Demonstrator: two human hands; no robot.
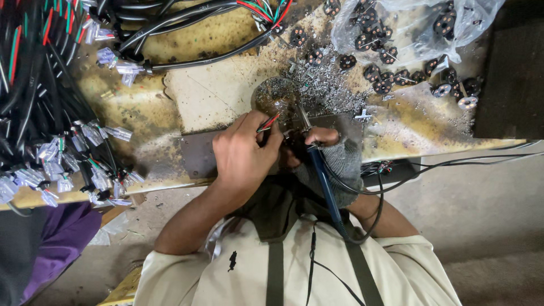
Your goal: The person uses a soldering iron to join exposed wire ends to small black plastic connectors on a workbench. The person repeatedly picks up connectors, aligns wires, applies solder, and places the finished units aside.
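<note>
At bench edge | left hand pinches wires | right hand grips soldering iron | clear bag top right

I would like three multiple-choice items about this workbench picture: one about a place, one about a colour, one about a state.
1. Where does the clear plastic bag of round black parts lie?
A. upper right of the bench
B. lower left
C. on the person's lap

2. What colour is the handle of the soldering iron?
A. yellow
B. blue
C. white

3. How is the left hand?
A. flat and empty
B. out of view
C. closed on thin red and green wires

Answers: 1 A, the bag sits at the top right; 2 B, the handle in the gloved right hand is blue; 3 C, the fingers pinch the wires.
</note>
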